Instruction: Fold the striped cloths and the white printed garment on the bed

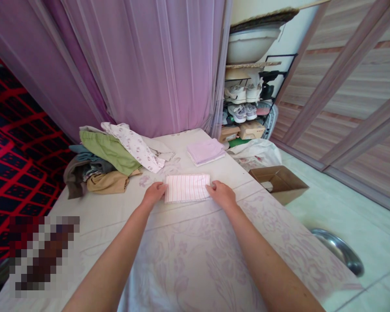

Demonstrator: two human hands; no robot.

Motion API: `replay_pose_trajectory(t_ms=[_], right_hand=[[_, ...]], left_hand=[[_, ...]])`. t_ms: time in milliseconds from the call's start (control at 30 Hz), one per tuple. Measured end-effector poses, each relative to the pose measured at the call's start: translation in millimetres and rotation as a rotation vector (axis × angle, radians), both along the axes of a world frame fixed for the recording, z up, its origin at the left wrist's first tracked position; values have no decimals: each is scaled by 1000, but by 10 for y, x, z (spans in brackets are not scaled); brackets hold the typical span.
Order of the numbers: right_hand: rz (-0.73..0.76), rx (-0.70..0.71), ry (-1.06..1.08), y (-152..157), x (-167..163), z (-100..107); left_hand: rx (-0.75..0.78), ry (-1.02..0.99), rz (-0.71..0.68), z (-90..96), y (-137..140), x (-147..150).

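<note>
A pink-and-white striped folded cloth [187,188] lies flat as a neat rectangle on the bed's pale flowered sheet [195,242]. My left hand [155,193] pinches its left edge between thumb and fingers. At the opposite side, my right hand [221,193] grips the right edge, with the fingers curled in. Just beyond it, to the right, sits a folded lilac cloth [206,151]. To the left is a loose heap of clothes, with a green garment [107,149], a white patterned garment [134,145] and a tan garment [107,182].
Purple curtains [156,65] hang behind the bed. A red-and-black checked cloth [13,143] is at the left. On the floor at the right are an open cardboard box [279,184] and a metal basin [339,251]. A shoe rack [247,93] stands beside the wooden wardrobe [344,86].
</note>
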State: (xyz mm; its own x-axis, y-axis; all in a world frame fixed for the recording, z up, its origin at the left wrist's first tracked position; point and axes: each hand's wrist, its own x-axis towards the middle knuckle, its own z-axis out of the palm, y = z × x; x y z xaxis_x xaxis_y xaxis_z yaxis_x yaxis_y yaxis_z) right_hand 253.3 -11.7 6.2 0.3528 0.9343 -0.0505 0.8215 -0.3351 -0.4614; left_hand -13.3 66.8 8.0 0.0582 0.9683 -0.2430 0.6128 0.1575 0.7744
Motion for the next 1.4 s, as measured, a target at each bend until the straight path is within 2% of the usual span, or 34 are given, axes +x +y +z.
replay_pose_trajectory(t_ms=[100, 200, 433, 567, 633, 700, 767, 833, 900, 1033, 1167, 1300, 1400], right_hand=[[41, -183, 90, 89, 6, 122], [69, -242, 158, 211, 25, 190], [23, -145, 188, 386, 36, 197], [26, -48, 161, 345, 33, 107], [56, -6, 177, 298, 57, 62], [93, 38, 200, 244, 89, 25], [125, 79, 216, 191, 111, -11], [144, 142, 227, 145, 116, -61], [151, 223, 243, 112, 106, -129], [179, 405, 262, 57, 68, -256], [324, 582, 133, -47, 4, -240], [460, 625, 70, -135, -66, -157], [418, 647, 114, -132, -82, -156]], left_hand=[[-107, -26, -17, 72, 29, 29], [-154, -34, 2, 123, 28, 107], [-205, -35, -10, 142, -270, 176], [-199, 79, -35, 161, -428, 103], [-95, 224, -36, 210, -424, 72], [119, 406, -58, 283, -370, 83], [328, 520, -165, 361, -279, 155], [406, 521, -312, 425, -158, 286], [380, 499, -410, 460, -11, 447], [278, 489, -460, 438, 306, 717], [183, 466, -488, 335, 551, 813], [102, 433, -494, 240, 707, 793], [23, 428, -536, 241, 791, 791]])
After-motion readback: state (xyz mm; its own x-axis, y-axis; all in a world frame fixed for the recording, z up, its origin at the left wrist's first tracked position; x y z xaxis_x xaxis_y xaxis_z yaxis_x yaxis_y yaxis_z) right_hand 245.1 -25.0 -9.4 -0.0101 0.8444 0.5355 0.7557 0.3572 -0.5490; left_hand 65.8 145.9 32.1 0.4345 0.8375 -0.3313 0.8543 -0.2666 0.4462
